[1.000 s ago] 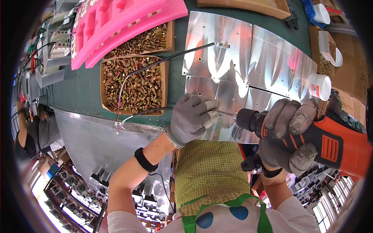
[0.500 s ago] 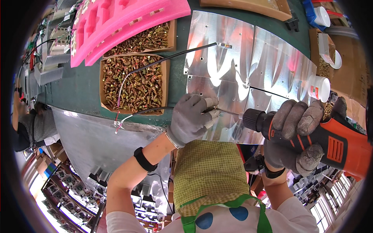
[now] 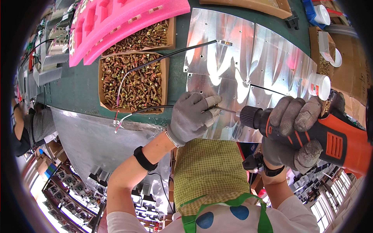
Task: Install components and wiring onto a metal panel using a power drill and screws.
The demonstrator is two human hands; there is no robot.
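Note:
My right hand, in a grey glove, grips an orange and black power drill. The drill points left, and its thin bit reaches the fingertips of my left hand. That hand, also gloved, is pinched over the lower left shiny metal plate; whatever lies between its fingers is hidden. A black-sleeved cable runs under or into my left hand. Another such cable ends in a small part on the upper left plate.
Left of the plates, cardboard boxes hold many brass-coloured screws. Pink foam overhangs the far box. A white tub stands by the plates' right edge. Another person's arm shows at far left. A cardboard tray lies at the back.
The drill and my right hand have shifted slightly left, toward my left hand. My left hand stays at nearly the same spot on the plate, still pinched.

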